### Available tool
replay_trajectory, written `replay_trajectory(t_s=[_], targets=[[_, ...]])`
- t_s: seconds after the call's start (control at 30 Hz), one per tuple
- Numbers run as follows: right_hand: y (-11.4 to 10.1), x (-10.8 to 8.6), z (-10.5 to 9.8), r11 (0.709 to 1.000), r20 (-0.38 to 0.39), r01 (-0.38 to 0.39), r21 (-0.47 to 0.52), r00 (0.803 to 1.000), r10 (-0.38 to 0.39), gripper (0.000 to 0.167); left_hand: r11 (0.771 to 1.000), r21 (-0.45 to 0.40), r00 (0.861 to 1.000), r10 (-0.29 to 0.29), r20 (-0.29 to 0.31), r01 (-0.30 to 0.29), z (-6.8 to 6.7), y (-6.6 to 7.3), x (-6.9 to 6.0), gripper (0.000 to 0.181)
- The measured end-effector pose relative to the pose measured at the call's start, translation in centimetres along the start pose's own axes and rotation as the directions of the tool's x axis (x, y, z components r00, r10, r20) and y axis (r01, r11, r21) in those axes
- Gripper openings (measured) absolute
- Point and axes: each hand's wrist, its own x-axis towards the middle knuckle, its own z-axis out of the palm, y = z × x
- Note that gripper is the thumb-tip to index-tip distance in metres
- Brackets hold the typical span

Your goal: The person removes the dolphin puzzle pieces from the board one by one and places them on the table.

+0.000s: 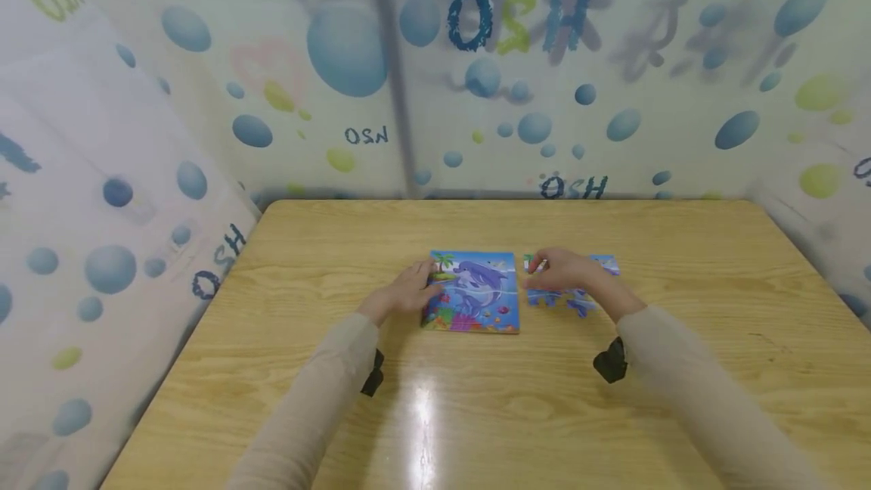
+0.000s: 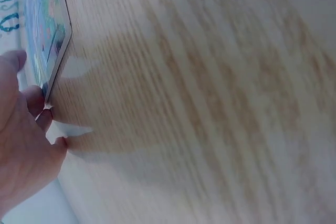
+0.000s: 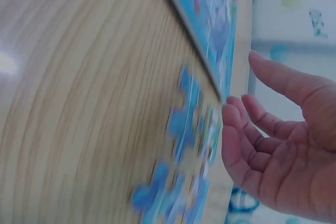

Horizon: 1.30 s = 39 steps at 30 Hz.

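Observation:
A square dolphin picture board (image 1: 471, 293) lies flat on the table. Along its left edge is my left hand (image 1: 406, 289), its fingertips touching the side and the thumb reaching over the picture. The left wrist view shows the left hand (image 2: 23, 135) at a corner of the board (image 2: 52, 35). Just right of the board, a partly joined blue puzzle (image 1: 561, 299) lies on the wood, with knobs and gaps along its edge. Above it hovers my right hand (image 1: 561, 271), hiding part of it. In the right wrist view, the right hand (image 3: 283, 140) has loosely bent fingers, thumb apart, nothing between them.
The wooden table (image 1: 490, 414) runs to a patterned cloth wall (image 1: 435, 112) at the back, with similar cloth on the left and right sides. A bright reflection lies on the tabletop in front of the board.

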Motion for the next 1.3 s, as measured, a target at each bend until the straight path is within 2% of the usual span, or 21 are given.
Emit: replay_trajectory(t_s=[0.07,0.17,0.3,0.47,0.63,0.73,0.83,1.03,1.3], targets=[[-1.2,0.6,0.8,0.999,0.010,0.039,-0.027,0.999,-0.038,0.040,1.000,-0.028,1.000,0.003,-0.002,-0.003,-0.1,0.1,0.1,0.054],[-3.0,1.3,1.9,0.992,0.021,0.096,-0.083,0.995,-0.094,0.040,1.000,-0.018,1.000,0.002,0.017,-0.002,-0.3,-0.1,0.4,0.052],[-5.1,2.0,3.1,0.982,0.033,0.161,-0.101,0.987,-0.158,0.040,1.000,0.004,0.999,0.000,0.044,0.000,-0.3,-0.2,0.5,0.051],[-6.4,3.1,5.0,0.960,0.022,0.246,-0.135,0.969,-0.245,0.041,1.000,-0.006,0.998,0.007,0.055,-0.007,-0.6,-0.2,0.3,0.048],[-7.3,3.8,6.9,0.941,-0.001,0.286,-0.181,0.957,-0.291,0.048,1.000,-0.008,0.998,0.008,0.063,-0.007,-0.6,-0.1,0.3,0.047],[-7.7,4.1,7.9,0.949,-0.019,0.260,-0.178,0.963,-0.268,0.053,1.000,0.007,0.998,0.021,0.058,-0.022,-0.5,-0.1,0.3,0.047],[-8.0,4.3,8.6,0.969,-0.036,0.202,-0.144,0.977,-0.209,0.055,0.999,0.018,0.998,0.035,0.045,-0.036,-0.4,-0.1,0.3,0.047],[-8.2,4.6,9.1,0.987,-0.048,0.142,-0.070,0.988,-0.145,0.053,0.999,0.019,0.999,0.030,0.039,-0.031,-0.4,0.0,0.2,0.048],[-8.5,4.5,9.3,0.983,-0.047,0.162,-0.091,0.985,-0.167,0.054,0.999,0.016,0.999,0.039,0.029,-0.039,-0.6,-0.3,0.1,0.047]])
